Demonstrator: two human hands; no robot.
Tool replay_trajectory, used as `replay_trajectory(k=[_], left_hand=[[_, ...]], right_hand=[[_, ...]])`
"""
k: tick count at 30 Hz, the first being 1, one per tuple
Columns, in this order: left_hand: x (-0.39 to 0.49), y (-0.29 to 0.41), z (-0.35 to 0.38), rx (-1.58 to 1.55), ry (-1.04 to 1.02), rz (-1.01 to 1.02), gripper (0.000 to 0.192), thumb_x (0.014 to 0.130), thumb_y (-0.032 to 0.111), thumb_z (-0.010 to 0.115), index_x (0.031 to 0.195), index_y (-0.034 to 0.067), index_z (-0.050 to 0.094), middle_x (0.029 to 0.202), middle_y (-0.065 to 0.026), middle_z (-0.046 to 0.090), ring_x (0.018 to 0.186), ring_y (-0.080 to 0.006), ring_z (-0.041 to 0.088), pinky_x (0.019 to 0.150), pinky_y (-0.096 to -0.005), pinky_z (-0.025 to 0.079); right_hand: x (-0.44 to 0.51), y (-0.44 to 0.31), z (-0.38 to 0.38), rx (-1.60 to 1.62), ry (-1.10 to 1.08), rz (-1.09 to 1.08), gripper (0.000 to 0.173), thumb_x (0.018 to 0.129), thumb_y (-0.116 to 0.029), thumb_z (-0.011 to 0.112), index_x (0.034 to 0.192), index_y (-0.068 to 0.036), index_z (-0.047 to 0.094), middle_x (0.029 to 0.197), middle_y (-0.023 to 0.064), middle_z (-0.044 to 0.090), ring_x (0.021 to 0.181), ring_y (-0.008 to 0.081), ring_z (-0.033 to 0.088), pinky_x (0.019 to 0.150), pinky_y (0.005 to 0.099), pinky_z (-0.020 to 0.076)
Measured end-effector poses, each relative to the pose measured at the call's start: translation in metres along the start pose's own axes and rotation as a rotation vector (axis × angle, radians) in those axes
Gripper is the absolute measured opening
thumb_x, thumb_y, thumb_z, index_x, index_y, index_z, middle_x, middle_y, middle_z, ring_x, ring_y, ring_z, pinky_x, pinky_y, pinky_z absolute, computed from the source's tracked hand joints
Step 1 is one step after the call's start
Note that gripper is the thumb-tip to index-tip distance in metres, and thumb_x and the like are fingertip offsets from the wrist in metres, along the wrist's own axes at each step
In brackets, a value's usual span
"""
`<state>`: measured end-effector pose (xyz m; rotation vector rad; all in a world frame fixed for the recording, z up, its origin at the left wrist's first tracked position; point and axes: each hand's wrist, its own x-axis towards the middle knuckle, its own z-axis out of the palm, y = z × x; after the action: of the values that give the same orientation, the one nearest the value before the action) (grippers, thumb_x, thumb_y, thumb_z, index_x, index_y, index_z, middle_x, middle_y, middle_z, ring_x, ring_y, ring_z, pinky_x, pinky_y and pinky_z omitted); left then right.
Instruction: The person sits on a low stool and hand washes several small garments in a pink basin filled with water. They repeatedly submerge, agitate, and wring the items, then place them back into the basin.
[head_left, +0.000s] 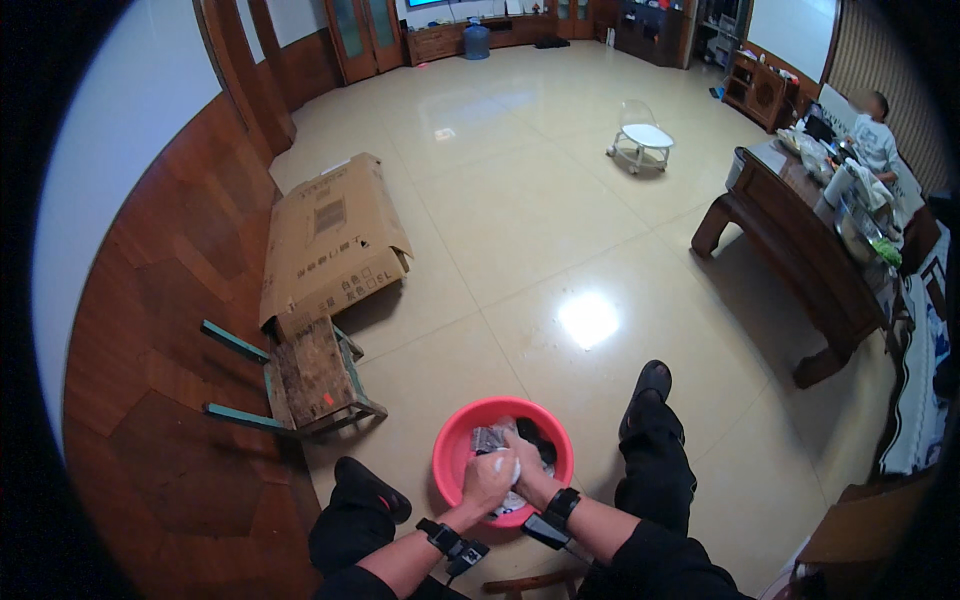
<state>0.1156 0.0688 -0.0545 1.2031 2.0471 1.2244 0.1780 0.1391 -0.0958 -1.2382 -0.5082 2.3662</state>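
Between my feet a pink plastic basin (448, 450) stands on the tiled floor with wet-looking cloth items in it. My left hand (486, 481) and my right hand (531, 471) are together over the basin's middle. Both are closed around a white cloth (510, 463), most of it hidden by the fingers. A grey patterned cloth (487, 438) lies just beyond the hands, and a black cloth (534, 433) rests against the far right inner wall. Each wrist wears a black strap with a small device.
A worn wooden chair (311, 375) and a flattened cardboard box (330, 232) lie left, along the wood-panelled wall (172, 315). Ahead is a small wheeled chair (645, 136). At the right stands a dark wooden table (806, 225) bearing bowls and bags, with a person (874, 146) behind it.
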Motion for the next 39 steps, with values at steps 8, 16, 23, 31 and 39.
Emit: replay_trajectory(k=[8, 16, 23, 31, 39], left_hand=[[0.014, -0.043, -0.011, -0.079, 0.118, -0.243, 0.038, 0.099, 0.027, 0.049, 0.079, -0.003, 0.061, 0.068, -0.0195, 0.061, 0.068, -0.0289, 0.063, 0.062, -0.0423, 0.046], [0.003, -0.01, 0.003, -0.147, 0.078, -0.125, 0.016, 0.088, 0.019, 0.064, 0.093, 0.003, 0.062, 0.077, -0.0209, 0.064, 0.078, -0.0336, 0.068, 0.07, -0.043, 0.052], [0.01, -0.003, -0.001, -0.037, 0.065, -0.147, 0.033, 0.095, 0.029, 0.055, 0.083, 0.001, 0.067, 0.071, -0.0252, 0.061, 0.071, -0.0416, 0.064, 0.06, -0.0458, 0.047], [0.016, -0.039, -0.002, 0.376, 0.351, 0.139, 0.032, 0.097, 0.031, 0.051, 0.1, 0.002, 0.064, 0.092, -0.0175, 0.058, 0.083, -0.0345, 0.058, 0.075, -0.0456, 0.046], [0.012, -0.001, -0.007, 0.141, 0.019, -0.054, 0.037, 0.092, 0.036, 0.062, 0.117, 0.009, 0.058, 0.101, -0.0173, 0.053, 0.092, -0.0318, 0.058, 0.077, -0.0421, 0.049]], right_hand=[[-0.025, -0.003, 0.007, -0.285, -0.235, 0.07, 0.016, 0.095, -0.025, 0.057, 0.088, -0.012, 0.062, 0.077, 0.0002, 0.058, 0.067, 0.0113, 0.055, 0.056, 0.0263, 0.043], [0.012, 0.004, -0.017, -0.147, 0.061, -0.06, 0.02, 0.097, -0.027, 0.057, 0.104, -0.008, 0.058, 0.092, 0.0049, 0.062, 0.08, 0.0177, 0.062, 0.064, 0.0315, 0.0505], [-0.009, 0.001, -0.005, -0.151, -0.045, -0.079, 0.039, 0.098, -0.04, 0.052, 0.083, -0.006, 0.065, 0.078, 0.0006, 0.063, 0.067, 0.0135, 0.059, 0.059, 0.033, 0.0456], [-0.006, -0.008, -0.002, -0.282, -0.051, -0.202, 0.038, 0.101, -0.038, 0.047, 0.096, -0.004, 0.063, 0.084, 0.0034, 0.063, 0.071, 0.0114, 0.056, 0.062, 0.0287, 0.0437], [0.002, -0.006, -0.01, -0.07, -0.204, 0.009, 0.048, 0.104, -0.043, 0.037, 0.126, -0.004, 0.054, 0.115, 0.0099, 0.062, 0.102, 0.0206, 0.061, 0.087, 0.0359, 0.0498]])
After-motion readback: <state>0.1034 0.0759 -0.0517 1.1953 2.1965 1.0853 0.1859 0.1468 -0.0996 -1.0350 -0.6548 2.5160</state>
